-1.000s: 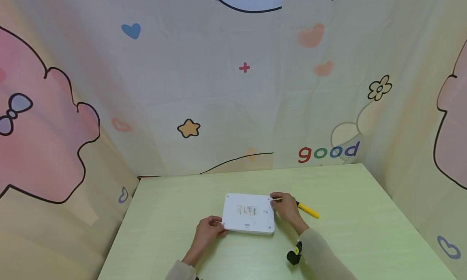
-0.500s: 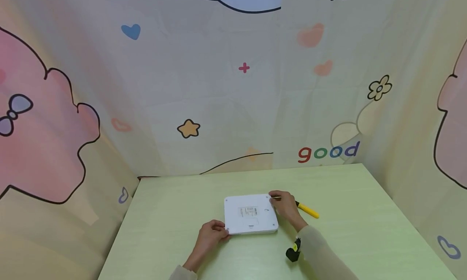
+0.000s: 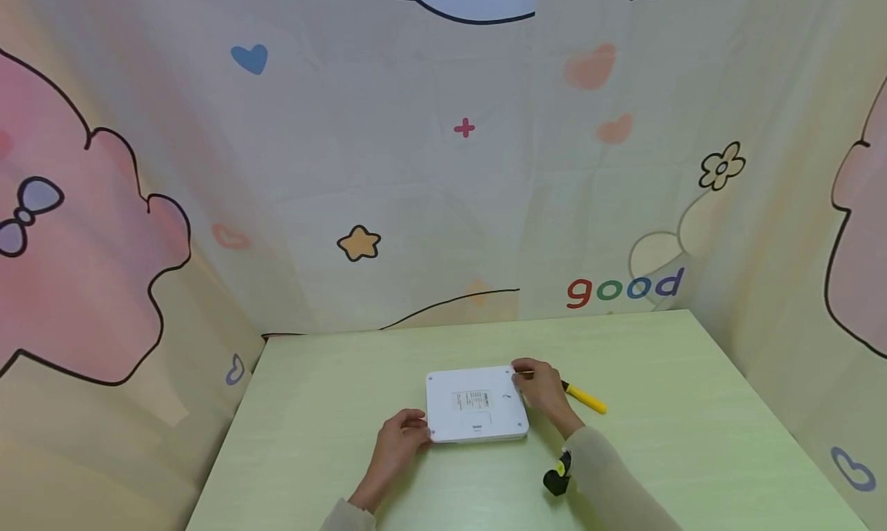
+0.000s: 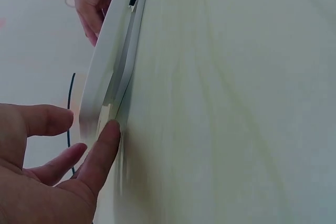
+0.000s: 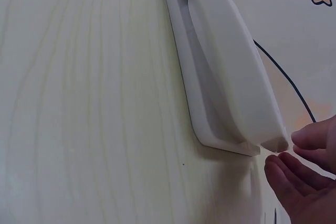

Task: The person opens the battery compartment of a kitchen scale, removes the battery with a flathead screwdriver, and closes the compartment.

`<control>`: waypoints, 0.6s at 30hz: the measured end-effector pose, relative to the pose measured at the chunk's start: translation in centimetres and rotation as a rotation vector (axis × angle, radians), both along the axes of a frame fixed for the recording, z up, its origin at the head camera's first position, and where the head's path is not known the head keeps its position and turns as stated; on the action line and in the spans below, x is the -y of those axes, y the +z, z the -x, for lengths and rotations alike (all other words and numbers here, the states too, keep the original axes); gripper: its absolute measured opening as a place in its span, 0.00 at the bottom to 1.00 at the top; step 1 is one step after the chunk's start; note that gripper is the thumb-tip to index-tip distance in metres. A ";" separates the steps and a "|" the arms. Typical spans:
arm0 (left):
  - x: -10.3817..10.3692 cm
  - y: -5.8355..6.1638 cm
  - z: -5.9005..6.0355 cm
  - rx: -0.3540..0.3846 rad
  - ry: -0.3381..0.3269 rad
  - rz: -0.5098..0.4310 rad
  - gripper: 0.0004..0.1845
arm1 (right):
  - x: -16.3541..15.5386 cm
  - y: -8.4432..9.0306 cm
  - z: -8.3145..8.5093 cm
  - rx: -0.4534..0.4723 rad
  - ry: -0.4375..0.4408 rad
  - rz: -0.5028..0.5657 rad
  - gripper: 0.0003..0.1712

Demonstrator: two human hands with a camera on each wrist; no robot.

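Observation:
A white, rounded-corner device that looks like a kitchen scale [image 3: 443, 400] lies face down on the table, its label and battery cover upward. Below its body the wrist views show a thinner white slab [image 5: 184, 61], with a dark gap between. My left hand [image 3: 397, 444] is at the near left corner; in the left wrist view the thumb rests along the lower edge and the other fingers stand slightly off. At the far right corner is my right hand [image 3: 542, 389]; in the right wrist view its fingertips [image 5: 310, 135] sit right at the corner, loosely around it.
A yellow-handled tool with a black collar, screwdriver-like [image 3: 585, 399], lies on the table [image 3: 658, 439] just right of my right hand. A black and yellow device [image 3: 557, 477] sits by the right sleeve. A printed cloth [image 3: 416, 169] hangs behind the table.
The scale has turned slightly counterclockwise and shifted a little right, its near right corner most. My left hand followed, then drew back slightly from its corner. The yellow tool has stayed put.

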State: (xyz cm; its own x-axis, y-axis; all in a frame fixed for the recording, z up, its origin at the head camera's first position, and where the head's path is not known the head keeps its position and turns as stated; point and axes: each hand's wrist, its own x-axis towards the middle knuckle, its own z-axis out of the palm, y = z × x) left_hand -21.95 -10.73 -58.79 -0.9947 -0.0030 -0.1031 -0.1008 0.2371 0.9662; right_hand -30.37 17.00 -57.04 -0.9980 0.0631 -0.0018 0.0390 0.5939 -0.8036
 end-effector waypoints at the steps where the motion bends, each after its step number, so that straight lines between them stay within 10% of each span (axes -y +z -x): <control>1: 0.1 0.0 0.1 -0.003 0.004 0.010 0.19 | 0.0 0.1 -0.1 -0.015 0.001 -0.003 0.17; 18: 0.1 0.0 2.2 0.034 -0.029 -0.101 0.28 | -0.2 2.8 -3.7 -0.257 0.076 -0.094 0.14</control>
